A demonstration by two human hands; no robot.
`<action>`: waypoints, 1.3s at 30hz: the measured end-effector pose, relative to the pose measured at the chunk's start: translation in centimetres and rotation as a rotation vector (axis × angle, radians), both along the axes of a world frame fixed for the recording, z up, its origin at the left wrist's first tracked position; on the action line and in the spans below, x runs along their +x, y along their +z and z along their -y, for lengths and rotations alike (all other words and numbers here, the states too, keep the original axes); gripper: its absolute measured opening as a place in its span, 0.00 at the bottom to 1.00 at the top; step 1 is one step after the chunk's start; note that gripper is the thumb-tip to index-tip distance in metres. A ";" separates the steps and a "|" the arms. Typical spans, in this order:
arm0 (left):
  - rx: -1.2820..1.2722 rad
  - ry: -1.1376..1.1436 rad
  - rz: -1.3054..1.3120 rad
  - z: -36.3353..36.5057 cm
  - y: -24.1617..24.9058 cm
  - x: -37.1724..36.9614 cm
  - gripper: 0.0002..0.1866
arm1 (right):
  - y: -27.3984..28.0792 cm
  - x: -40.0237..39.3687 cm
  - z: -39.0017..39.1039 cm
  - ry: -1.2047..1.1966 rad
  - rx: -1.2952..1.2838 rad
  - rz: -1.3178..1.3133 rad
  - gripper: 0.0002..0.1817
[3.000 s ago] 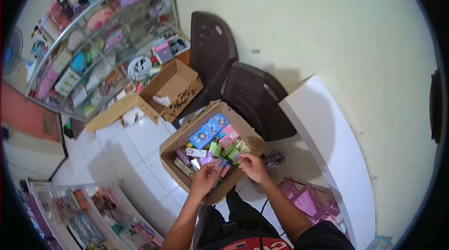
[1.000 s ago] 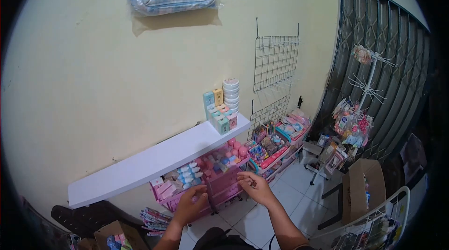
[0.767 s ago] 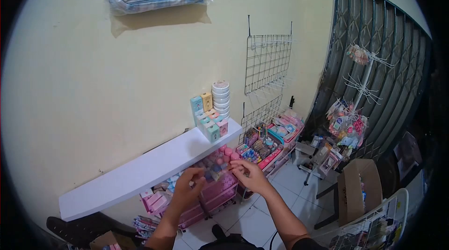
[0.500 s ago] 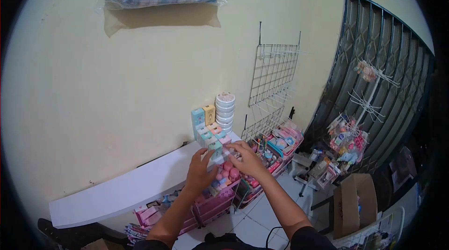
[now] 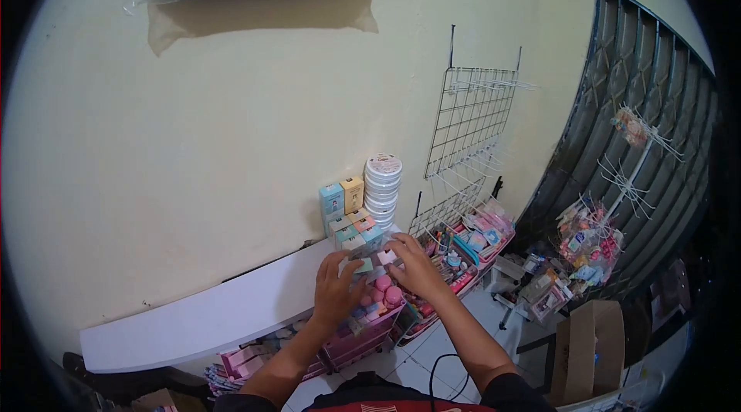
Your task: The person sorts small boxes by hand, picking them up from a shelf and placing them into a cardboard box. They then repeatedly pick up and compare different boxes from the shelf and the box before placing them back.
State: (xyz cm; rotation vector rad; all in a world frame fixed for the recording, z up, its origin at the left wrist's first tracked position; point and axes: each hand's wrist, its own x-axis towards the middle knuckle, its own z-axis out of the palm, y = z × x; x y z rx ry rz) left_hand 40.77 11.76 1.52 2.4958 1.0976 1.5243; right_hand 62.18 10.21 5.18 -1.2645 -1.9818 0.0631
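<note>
Several small pastel boxes (image 5: pixel 347 231) stand in rows at the right end of a white shelf (image 5: pixel 224 308). In front of these rows are a green-topped box (image 5: pixel 363 265) and a pink-topped box (image 5: pixel 387 257), side by side. My left hand (image 5: pixel 335 288) curls round the green-topped box from the left. From the right, my right hand (image 5: pixel 418 267) closes on the pink-topped box, its fingers partly hiding it. Behind the rows rise a taller blue box (image 5: pixel 332 201) and a yellow box (image 5: pixel 353 195), beside a stack of round white containers (image 5: pixel 382 188).
Below the shelf, a pink basket (image 5: pixel 355 350) holds pink round items (image 5: pixel 388 292). More filled baskets (image 5: pixel 463 265) lie to the right, under a wire grid (image 5: pixel 472 123). A hook stand (image 5: pixel 629 180), a cardboard box (image 5: pixel 590 350) and a folding gate (image 5: pixel 648 103) are farther right.
My hands have closed in on the front boxes. The green-topped and pink-topped boxes now sit apart from the rows, nearer to me. The view has tilted down slightly.
</note>
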 end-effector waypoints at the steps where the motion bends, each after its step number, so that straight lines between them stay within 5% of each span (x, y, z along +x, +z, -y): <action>1: -0.030 -0.015 0.009 0.1 0.1 0.0 0.23 | 0.0 0.4 -0.1 0.038 0.009 0.011 0.24; 17: -0.355 0.149 0.303 4.2 -1.6 0.8 0.33 | -0.3 3.2 -0.6 0.374 -0.422 -0.283 0.23; 19: -0.632 -0.098 0.818 5.5 -2.6 0.7 0.29 | -1.2 3.1 -0.5 0.425 -0.516 -0.308 0.23; 23: -0.719 0.036 0.914 9.9 -1.4 -0.5 0.21 | -3.3 2.0 -0.3 0.623 -0.678 -0.497 0.22; 39: -0.531 0.520 1.154 29.8 -1.4 -9.5 0.18 | -6.1 -13.1 9.4 1.088 -0.969 -0.675 0.17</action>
